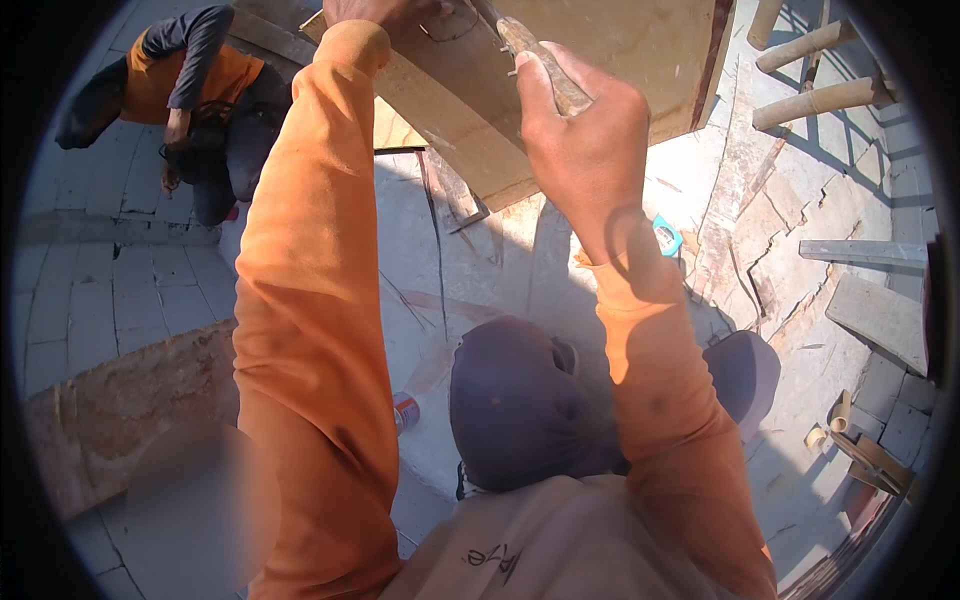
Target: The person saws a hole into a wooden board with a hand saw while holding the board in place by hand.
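Seen from the head-worn camera, a person in orange sleeves leans over timber on a sunlit, cracked concrete surface (560, 255). The right hand (585, 140) closes around a wooden-handled tool (545, 65), thumb along the grip and fingers wrapped beneath; the tool's far end runs out at the top edge, so its head cannot be told. The tool is at upper centre, over a plywood panel (640, 50) and a narrower board (455, 135) that slants beside it. The left hand (375, 10) is at the upper edge near the board, cut off by the frame, and whether its fingers are spread or gripping cannot be told.

The worn handle looks stiff and rough rather than slippery, probably best held low, where the right hand has it. The panel looks rigid, broad and awkward for one hand, likely steadier taken by two opposite edges; its rim may splinter. The board seems lighter, easily held by its long sides.

A teal tape measure (667, 237) lies near the right wrist. At upper left, a co-worker (200, 75) crouches, well apart.
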A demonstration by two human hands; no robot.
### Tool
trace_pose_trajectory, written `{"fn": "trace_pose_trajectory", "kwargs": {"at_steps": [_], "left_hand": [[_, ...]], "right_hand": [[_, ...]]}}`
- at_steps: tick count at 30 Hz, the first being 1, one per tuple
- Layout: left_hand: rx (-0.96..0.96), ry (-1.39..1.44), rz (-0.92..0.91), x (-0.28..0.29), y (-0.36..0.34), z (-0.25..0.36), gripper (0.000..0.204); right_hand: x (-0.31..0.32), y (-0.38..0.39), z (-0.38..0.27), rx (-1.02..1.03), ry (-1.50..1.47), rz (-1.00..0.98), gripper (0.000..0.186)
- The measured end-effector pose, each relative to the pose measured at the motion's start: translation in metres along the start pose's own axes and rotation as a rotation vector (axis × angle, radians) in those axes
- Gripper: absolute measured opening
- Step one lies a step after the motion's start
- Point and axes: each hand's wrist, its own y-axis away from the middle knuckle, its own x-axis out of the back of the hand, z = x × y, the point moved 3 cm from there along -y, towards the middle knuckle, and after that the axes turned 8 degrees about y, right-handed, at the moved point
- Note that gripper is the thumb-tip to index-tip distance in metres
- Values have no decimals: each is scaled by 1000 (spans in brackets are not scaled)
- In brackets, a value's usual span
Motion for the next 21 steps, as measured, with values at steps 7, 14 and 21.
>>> {"fn": "trace_pose_trajectory", "kwargs": {"at_steps": [7, 14, 21], "left_hand": [[-15, -21, 42, 17, 6, 3, 74], [-136, -79, 123, -14, -12, -27, 66], [-149, -98, 95, 1, -1, -18, 62]], "right_hand": [[35, 109, 29, 288, 76, 170, 34], [18, 44, 18, 212, -89, 164, 32], [34, 79, 25, 223, -91, 178, 29]]}}
